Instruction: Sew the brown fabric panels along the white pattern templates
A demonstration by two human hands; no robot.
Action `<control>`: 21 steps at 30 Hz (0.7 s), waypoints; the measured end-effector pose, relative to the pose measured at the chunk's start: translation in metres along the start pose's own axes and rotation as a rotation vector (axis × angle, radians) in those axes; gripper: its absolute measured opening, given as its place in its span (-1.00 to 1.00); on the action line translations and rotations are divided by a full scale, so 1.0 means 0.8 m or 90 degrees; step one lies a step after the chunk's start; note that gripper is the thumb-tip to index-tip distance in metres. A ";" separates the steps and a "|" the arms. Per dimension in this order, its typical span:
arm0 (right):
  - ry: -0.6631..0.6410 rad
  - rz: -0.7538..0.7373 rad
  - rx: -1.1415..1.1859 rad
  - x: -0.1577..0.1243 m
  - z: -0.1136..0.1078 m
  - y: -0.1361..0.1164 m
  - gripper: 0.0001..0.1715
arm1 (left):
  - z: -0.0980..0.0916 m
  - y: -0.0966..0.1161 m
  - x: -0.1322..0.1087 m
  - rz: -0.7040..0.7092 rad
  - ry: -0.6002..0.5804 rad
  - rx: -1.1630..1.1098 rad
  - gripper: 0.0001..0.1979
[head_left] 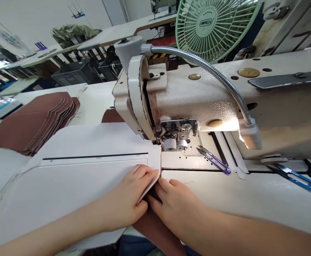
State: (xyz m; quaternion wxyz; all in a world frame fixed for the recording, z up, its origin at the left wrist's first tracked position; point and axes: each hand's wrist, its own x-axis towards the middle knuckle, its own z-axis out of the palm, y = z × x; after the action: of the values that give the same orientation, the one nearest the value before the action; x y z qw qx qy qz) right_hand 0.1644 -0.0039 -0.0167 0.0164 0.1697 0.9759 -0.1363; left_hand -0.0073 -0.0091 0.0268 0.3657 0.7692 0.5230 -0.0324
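Two grips, I see: left hand (130,193) pinching the edge of a white sheet (72,185), right hand (175,204) brown cloth (157,229), bench (232,195) stretching rightward.

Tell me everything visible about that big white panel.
The white panel is broad and smooth, its material uncertain. A black strip lines a long, narrow band across it. It lies mostly flat, its far right corner by the sewing machine head, its near right edge raised in the left hand, beside brown fabric.
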 end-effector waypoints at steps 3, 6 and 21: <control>-0.032 -0.042 0.022 -0.004 -0.011 0.010 -0.07 | -0.003 -0.005 0.006 0.023 0.017 0.019 -0.34; -0.050 -0.036 0.021 -0.003 -0.014 0.017 -0.02 | -0.007 -0.007 0.011 0.045 0.026 0.073 -0.35; -0.001 0.005 -0.085 0.001 -0.011 0.036 -0.35 | -0.026 -0.017 0.035 0.060 -0.005 0.225 -0.38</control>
State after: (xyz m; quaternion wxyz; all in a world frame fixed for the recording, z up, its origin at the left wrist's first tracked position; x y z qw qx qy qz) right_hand 0.1733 0.0245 -0.0156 0.0291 0.1720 0.9821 -0.0713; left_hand -0.0126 0.0277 0.0225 0.2276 0.8452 0.4711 -0.1094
